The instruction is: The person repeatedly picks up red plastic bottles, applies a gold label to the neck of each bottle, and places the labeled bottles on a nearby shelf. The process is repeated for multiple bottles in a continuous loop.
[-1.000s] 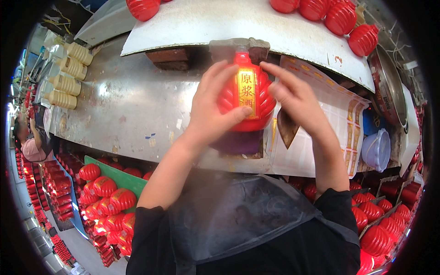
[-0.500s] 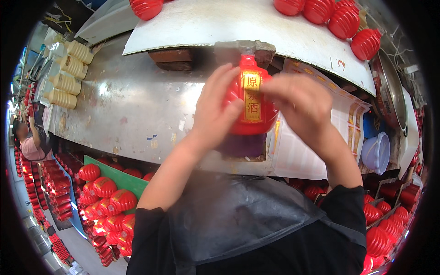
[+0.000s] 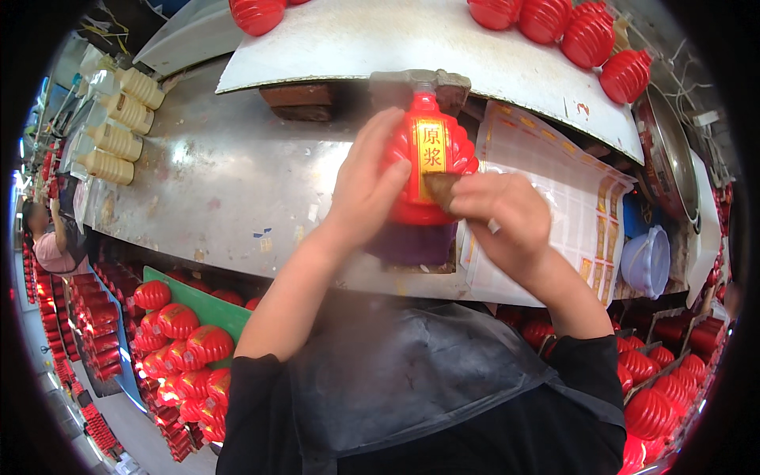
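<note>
A ribbed red bottle (image 3: 405, 207) with a yellow label (image 3: 431, 136) down its front lies in front of me, its neck pointing away. Under its lower end is a dark purple pad (image 3: 412, 247). My left hand (image 3: 366, 178) holds the bottle's left side, fingers along the shoulder and thumb toward the label. In my right hand (image 3: 507, 214), fingertips pinch a small flat brown piece, possibly a sponge or cloth (image 3: 440, 190). That piece lies against the lower part of the label and covers it.
Right of the bottle lies a sheet of labels (image 3: 546, 214); beyond it stands a pale blue bucket (image 3: 645, 263). Red bottles (image 3: 586, 36) line the white raised board (image 3: 340, 47). Cream bottles (image 3: 117, 142) stand far left. Crates of red bottles (image 3: 190, 340) flank me; a person (image 3: 51, 237) is far left.
My right hand has moved down and slightly left over the label. The brown piece now shows in its fingertips; earlier that hand was blurred. The left hand stays on the bottle.
</note>
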The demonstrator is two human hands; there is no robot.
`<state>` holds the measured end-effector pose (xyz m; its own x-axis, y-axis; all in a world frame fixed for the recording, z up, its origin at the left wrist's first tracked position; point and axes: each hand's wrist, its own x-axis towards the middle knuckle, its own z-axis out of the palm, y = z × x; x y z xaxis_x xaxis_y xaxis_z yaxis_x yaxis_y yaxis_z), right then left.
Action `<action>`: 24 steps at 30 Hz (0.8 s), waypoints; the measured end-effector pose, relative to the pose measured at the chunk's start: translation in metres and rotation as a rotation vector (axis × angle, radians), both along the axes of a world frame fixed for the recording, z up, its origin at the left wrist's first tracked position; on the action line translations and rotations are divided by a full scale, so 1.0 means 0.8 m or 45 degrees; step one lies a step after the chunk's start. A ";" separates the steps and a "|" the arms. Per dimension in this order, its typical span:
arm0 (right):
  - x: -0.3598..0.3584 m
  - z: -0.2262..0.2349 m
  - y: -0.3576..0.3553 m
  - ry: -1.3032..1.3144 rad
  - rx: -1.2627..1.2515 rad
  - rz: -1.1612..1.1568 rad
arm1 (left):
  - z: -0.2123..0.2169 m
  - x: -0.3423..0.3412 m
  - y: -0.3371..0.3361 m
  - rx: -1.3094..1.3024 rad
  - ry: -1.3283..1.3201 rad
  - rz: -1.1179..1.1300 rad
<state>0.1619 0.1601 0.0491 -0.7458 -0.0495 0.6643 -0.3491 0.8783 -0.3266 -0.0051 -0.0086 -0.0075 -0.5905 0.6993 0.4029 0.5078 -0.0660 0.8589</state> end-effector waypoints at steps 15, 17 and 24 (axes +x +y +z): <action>-0.039 0.017 0.020 -0.495 -0.514 -0.136 | 0.047 -0.032 0.044 -0.187 -0.796 -0.063; -0.051 0.017 0.023 -0.545 -0.485 -0.184 | 0.048 -0.033 0.048 -0.150 -0.995 -0.090; -0.056 0.028 0.029 -0.680 -0.448 -0.232 | 0.037 -0.025 0.042 -0.121 -0.609 0.015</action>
<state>0.1170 0.1829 0.0711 -0.9528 0.2614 0.1544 0.0846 0.7171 -0.6918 -0.0248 0.0253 0.0220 -0.7017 0.7122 0.0193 0.0552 0.0274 0.9981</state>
